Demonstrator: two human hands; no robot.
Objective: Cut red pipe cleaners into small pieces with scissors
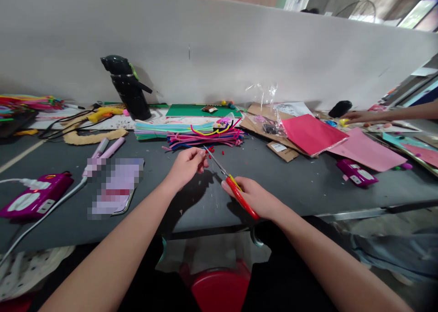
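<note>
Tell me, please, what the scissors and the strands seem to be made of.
Scissors: likely metal blades, grey with a slight sheen; probably plastic handles, smooth, glossy red and yellow.
Strands: matte, perhaps fibre over wire, since some curve upward; any core is hidden.

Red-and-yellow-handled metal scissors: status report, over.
Right hand holding the scissors. Left hand curled near their tips, contents unclear. Small red pieces scattered on dark grey tabletop.

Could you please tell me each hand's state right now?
Left hand: closed; whether holding anything cannot be told.
Right hand: closed, holding the scissors.
</note>
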